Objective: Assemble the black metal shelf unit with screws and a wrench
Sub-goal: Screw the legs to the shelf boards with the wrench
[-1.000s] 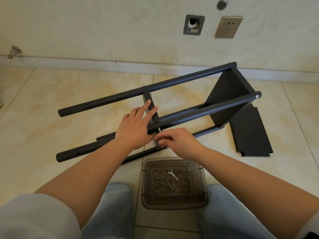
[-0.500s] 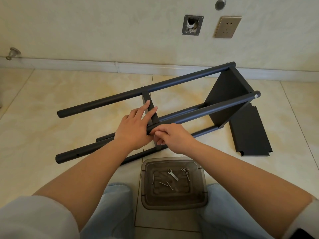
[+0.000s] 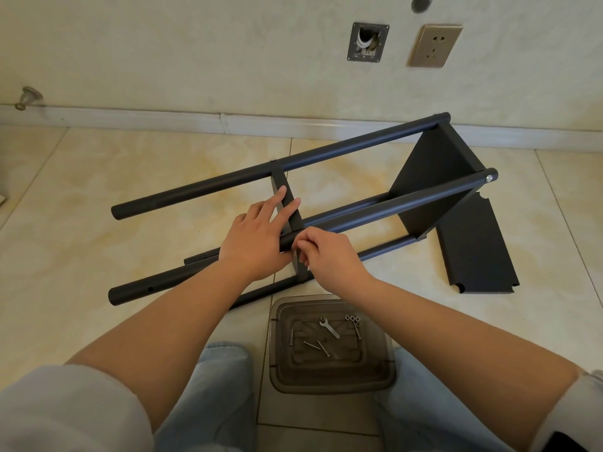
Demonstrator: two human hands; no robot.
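The far side of the scene is closed by a pale cream wall with a faintly mottled finish, along whose foot a white skirting board is run. On the wall at the right, a brass-toned socket plate is mounted just beside an open metal wall box in which white cable is seen, a round metal fitting is cut off at the top edge, and a small metal door stop is fixed low at the far left. The floor is laid with large glossy tiles in cream with yellowish marbling, divided by thin grey grout lines, and soft even light is reflected from them.
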